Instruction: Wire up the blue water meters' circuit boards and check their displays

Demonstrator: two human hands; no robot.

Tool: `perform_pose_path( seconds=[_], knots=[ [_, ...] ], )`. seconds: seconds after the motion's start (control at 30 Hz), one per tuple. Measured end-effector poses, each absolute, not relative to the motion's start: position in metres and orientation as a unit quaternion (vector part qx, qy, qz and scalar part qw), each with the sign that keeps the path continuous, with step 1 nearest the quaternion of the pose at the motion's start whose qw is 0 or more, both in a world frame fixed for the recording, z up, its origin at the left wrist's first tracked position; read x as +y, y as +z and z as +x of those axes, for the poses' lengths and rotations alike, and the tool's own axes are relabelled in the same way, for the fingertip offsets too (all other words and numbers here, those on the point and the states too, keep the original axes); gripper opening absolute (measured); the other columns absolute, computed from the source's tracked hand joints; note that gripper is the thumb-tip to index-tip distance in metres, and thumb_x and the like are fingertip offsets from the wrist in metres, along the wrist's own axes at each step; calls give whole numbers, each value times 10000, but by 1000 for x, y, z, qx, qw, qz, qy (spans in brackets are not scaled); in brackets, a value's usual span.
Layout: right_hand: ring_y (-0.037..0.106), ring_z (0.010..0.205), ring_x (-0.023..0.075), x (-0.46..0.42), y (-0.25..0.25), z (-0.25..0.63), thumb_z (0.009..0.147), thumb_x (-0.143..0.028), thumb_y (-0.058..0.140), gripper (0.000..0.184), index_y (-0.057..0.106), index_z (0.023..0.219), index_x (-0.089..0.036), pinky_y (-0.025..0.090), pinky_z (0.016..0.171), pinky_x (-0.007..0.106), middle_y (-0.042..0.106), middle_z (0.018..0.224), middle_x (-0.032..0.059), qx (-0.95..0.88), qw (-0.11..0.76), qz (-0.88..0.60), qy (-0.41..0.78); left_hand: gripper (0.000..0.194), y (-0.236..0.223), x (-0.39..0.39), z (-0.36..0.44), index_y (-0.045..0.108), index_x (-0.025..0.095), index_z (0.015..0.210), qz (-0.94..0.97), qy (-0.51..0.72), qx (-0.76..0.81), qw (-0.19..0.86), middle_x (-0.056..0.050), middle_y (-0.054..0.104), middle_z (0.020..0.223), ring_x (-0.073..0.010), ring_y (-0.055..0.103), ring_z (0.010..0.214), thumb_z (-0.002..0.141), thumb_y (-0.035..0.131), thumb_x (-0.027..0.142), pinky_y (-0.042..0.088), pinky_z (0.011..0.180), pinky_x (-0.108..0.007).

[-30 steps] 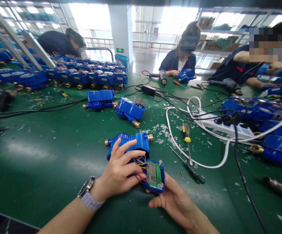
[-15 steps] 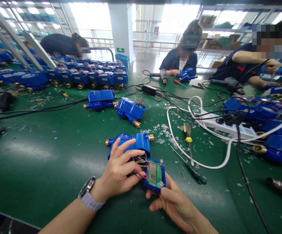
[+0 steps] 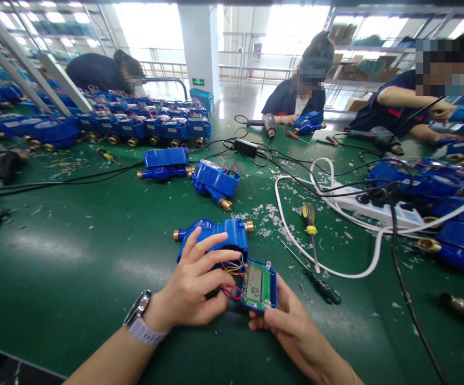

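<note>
A blue water meter [image 3: 199,235] with brass threaded ends lies on the green table in front of me. My left hand [image 3: 199,275] rests over its near side, fingers stretched across the housing and thumb bent underneath; it holds the meter in place. Red, yellow and other thin wires [image 3: 234,267] run out of the housing beside these fingers. They lead to a display module [image 3: 259,286], a green circuit board with a lit-free grey screen in a blue frame. My right hand [image 3: 291,326] grips this module by its lower right edge, thumb on top, fingers beneath.
Two more meters [image 3: 218,179] lie beyond. On the right are a yellow-black screwdriver [image 3: 309,219], a dark green screwdriver [image 3: 324,286], a white power strip [image 3: 376,206] and cables. Plastic scraps [image 3: 269,216] litter the table. Many meters [image 3: 135,125] stand back left; several people work across the table.
My right hand has moved the display module slightly to the right and turned its screen more upright. My left hand has shifted slightly left, staying over the water meter.
</note>
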State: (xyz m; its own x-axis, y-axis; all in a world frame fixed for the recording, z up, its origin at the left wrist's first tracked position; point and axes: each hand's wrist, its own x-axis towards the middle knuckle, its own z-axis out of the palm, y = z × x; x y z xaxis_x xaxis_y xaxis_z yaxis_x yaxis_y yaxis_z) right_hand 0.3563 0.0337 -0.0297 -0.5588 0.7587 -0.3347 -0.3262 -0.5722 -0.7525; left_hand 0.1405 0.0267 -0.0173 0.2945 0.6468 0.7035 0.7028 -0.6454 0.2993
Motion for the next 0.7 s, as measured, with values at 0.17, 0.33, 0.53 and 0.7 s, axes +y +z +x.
perform_pose_path(
  seconds=[0.17, 0.33, 0.53, 0.7],
  knots=[
    [599, 907, 174, 34, -24, 356, 615, -366, 888, 773, 511, 1276, -228, 516, 704, 256, 608, 1191, 76, -370, 368, -339, 783, 130, -16, 26, 139, 650, 247, 840, -806, -421, -414, 43, 0, 727, 1118, -234, 527, 1289, 761, 598, 157, 196, 1219, -536],
    [614, 1003, 211, 34, -32, 359, 653, -330, 863, 804, 448, 1336, -242, 508, 742, 278, 574, 1282, 93, -382, 374, -347, 771, 102, -14, 24, 139, 645, 243, 908, -820, -428, -378, 37, -15, 731, 1110, -228, 546, 1268, 815, 623, 278, 195, 1223, -522],
    [600, 1094, 248, 33, -34, 358, 633, -302, 874, 872, 424, 1379, -264, 525, 823, 332, 513, 1369, 106, -370, 386, -354, 767, 64, -12, 24, 140, 655, 247, 794, -818, -423, -387, 32, 10, 734, 1081, -215, 526, 1280, 834, 615, 219, 197, 1224, -492],
    [598, 1104, 245, 34, -34, 357, 640, -294, 873, 815, 452, 1337, -249, 495, 947, 382, 544, 1332, 104, -368, 398, -351, 763, 64, -14, 26, 138, 670, 253, 810, -817, -410, -403, 36, 16, 723, 1114, -221, 505, 1299, 836, 637, 204, 213, 1212, -523]
  ],
)
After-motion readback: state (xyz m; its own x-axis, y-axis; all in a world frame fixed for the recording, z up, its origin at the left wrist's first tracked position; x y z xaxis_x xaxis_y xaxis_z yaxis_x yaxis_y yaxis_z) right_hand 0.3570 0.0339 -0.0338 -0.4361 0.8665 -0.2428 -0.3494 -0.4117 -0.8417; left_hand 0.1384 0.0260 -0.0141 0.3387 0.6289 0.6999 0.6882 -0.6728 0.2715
